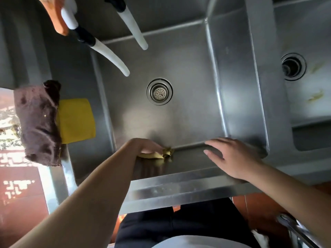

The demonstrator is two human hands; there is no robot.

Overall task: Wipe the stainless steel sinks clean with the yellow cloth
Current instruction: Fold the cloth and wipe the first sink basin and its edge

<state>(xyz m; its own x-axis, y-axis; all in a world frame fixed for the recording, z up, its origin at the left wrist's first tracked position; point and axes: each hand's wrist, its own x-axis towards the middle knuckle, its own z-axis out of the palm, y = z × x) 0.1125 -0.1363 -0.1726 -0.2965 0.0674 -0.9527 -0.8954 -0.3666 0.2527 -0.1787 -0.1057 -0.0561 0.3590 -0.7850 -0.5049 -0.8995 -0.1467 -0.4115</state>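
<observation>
The left hand (149,146) pressed down on the yellow cloth (157,154), bunched under its fingers at the near wall of the middle sink (179,68), at six o'clock from the drain (159,91). Whether the fingers curled round the cloth I could not tell; they were hidden. The cloth's long axis ran along that near edge, three to nine o'clock. The right hand (232,156) lay flat, fingers spread, on the rim at three o'clock of the cloth, holding nothing. Open basin floor stretched towards twelve o'clock. The right sink (308,108) showed yellowish smears, to my eye not wiped yet.
</observation>
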